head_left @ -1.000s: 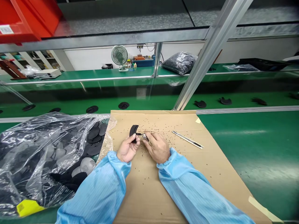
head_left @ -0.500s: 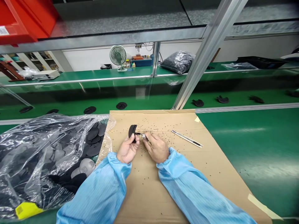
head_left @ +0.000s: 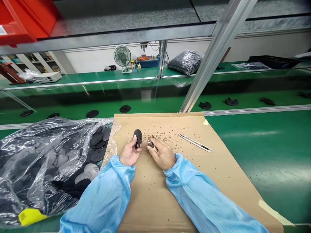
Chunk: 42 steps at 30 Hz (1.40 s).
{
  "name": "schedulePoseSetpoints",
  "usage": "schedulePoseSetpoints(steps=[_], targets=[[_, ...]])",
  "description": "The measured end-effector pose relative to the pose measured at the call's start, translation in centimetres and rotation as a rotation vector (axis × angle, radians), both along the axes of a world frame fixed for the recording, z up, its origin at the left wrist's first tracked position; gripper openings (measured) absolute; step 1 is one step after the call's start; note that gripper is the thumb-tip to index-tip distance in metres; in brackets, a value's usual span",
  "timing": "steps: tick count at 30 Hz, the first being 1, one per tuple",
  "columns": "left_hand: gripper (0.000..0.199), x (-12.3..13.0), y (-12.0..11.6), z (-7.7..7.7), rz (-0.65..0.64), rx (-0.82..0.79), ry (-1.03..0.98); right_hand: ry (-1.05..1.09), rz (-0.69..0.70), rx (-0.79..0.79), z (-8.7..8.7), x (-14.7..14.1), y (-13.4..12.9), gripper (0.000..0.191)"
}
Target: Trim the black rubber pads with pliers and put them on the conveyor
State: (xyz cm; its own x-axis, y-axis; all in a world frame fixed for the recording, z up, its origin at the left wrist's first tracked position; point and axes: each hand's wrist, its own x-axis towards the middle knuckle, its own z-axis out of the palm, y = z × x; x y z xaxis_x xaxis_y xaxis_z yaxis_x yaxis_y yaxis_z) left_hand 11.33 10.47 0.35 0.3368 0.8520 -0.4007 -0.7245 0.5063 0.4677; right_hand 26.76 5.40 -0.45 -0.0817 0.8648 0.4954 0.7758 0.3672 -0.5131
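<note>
My left hand (head_left: 129, 153) grips a black, rounded, flat pad (head_left: 138, 136), held upright above the cardboard. A short gap to the right, my right hand (head_left: 164, 154) is closed around a small shiny metal hand tool (head_left: 150, 142). Its exact kind is partly hidden by the fingers, and it does not touch the pad. Many tiny black bits (head_left: 157, 136) lie scattered on the cardboard (head_left: 150, 207) beneath both hands. A slim white-and-black utility knife or similar tool (head_left: 195, 142) rests on the cardboard to the right.
At the left, a clear plastic bag (head_left: 46, 145) holds black and grey pads. Small black pad stacks (head_left: 125, 109) stand along the green belt (head_left: 150, 103) behind. A slanted metal post (head_left: 213, 61) rises beyond the cardboard, and a red bin (head_left: 26, 22) sits up left.
The metal tool has come away from the pad, opening a gap between the hands. My left hand has turned the pad so its broad face shows more.
</note>
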Motion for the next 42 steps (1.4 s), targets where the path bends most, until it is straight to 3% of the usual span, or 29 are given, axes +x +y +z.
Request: schedulePoseSetpoints(steps=[13, 31, 34, 38, 42], targets=[[0.02, 0.3, -0.3, -0.2, -0.097, 0.076, 0.035, -0.302, 0.04, -0.054, 0.7, -0.5, -0.4, 0.029], [0.02, 0.7, -0.5, -0.4, -0.013, 0.09, 0.117, -0.555, -0.002, -0.249, 2.7, -0.7, -0.7, 0.026], [0.022, 0.7, -0.4, -0.4, -0.032, 0.096, 0.106, -0.4, 0.012, -0.26, 1.9, -0.8, -0.6, 0.027], [0.025, 0.7, -0.4, -0.4, -0.011, 0.09, 0.089, 0.175, 0.057, -0.27, 0.7, -0.1, -0.1, 0.024], [0.033, 0.9, 0.1, -0.7, 0.049, 0.103, 0.068, 0.813, 0.192, -0.559, 1.0, 1.8, 0.7, 0.038]])
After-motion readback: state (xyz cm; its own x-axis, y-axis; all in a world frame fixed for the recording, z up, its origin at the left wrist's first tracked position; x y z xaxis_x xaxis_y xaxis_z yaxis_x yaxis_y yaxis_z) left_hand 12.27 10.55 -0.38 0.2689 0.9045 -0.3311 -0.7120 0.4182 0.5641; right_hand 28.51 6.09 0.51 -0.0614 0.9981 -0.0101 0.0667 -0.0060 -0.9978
